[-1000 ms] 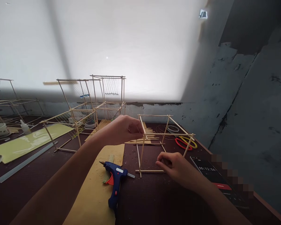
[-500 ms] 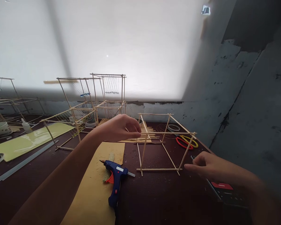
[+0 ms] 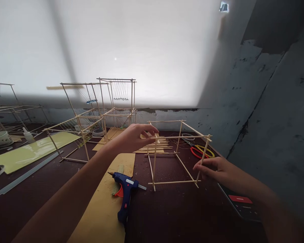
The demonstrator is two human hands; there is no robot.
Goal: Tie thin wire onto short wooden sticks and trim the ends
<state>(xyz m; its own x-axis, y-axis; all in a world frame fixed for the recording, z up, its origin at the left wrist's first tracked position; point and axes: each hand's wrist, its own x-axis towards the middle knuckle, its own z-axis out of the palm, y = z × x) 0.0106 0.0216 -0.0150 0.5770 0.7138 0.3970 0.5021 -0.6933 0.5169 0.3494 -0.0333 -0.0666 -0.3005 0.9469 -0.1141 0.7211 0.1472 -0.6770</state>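
A box-shaped frame of thin wooden sticks (image 3: 177,182) stands on the dark table in front of me. My left hand (image 3: 138,135) pinches its top left corner between thumb and fingers. Lower on the other side, my right hand (image 3: 212,167) has its fingers closed around the front right upright stick. Left of the frame, a blue glue gun (image 3: 128,194) with an orange trigger lies with its nozzle pointing left, a clear glue stick poking out of its back. Under it is a tan board (image 3: 98,209).
Several finished stick frames with hanging beads (image 3: 91,101) stand at the back left. Behind my frame lie loose sticks (image 3: 162,145) and scissors with red and yellow handles (image 3: 205,151). A yellow sheet (image 3: 35,152), a white cup (image 3: 0,138) and a small bottle (image 3: 28,135) sit at left; a dark phone-like device (image 3: 240,204) is at right.
My left hand has closed on the frame's top left corner. My right hand has moved left and up onto the front right upright. The frame has shifted and tilted slightly.
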